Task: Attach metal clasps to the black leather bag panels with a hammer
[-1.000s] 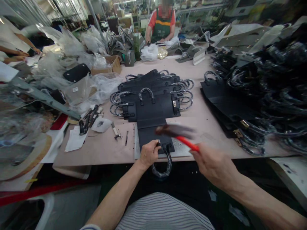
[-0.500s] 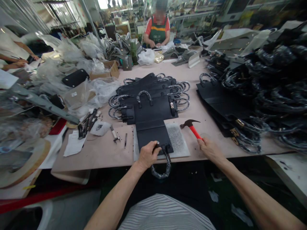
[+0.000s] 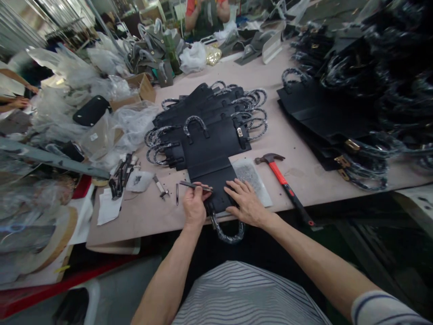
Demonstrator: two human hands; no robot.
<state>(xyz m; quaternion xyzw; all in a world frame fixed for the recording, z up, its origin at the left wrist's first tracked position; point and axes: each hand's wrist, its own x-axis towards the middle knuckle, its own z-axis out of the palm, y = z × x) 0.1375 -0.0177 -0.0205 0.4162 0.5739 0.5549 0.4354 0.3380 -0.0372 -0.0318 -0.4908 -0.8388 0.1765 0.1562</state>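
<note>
My left hand (image 3: 195, 205) is closed around a thin dark metal rod (image 3: 189, 184), shaped like a punch, held nearly level over the black bag panel (image 3: 216, 180). On the panel's right side my right hand (image 3: 248, 202) lies flat with fingers spread. A plastic-wrapped handle (image 3: 230, 238) hangs from the panel's near end, past the table edge. Under the panel is a pale, pitted slab (image 3: 259, 180). The claw hammer (image 3: 282, 180), with its red and black handle, rests on the table to the right, its handle end jutting over the edge.
Black bag pieces with wrapped handles (image 3: 199, 104) lie beyond the panel. More black bags (image 3: 338, 104) are heaped at right. Left are a caliper-like tool (image 3: 160, 187), a slim rod (image 3: 177, 194), several dark tools (image 3: 122, 174) and plastic bags (image 3: 115, 131). A person (image 3: 207, 18) sits opposite.
My right hand has let go of the hammer, now lying on the table, and has moved left onto the panel. In my left hand the rod has tipped to nearly level. The view has tilted down.
</note>
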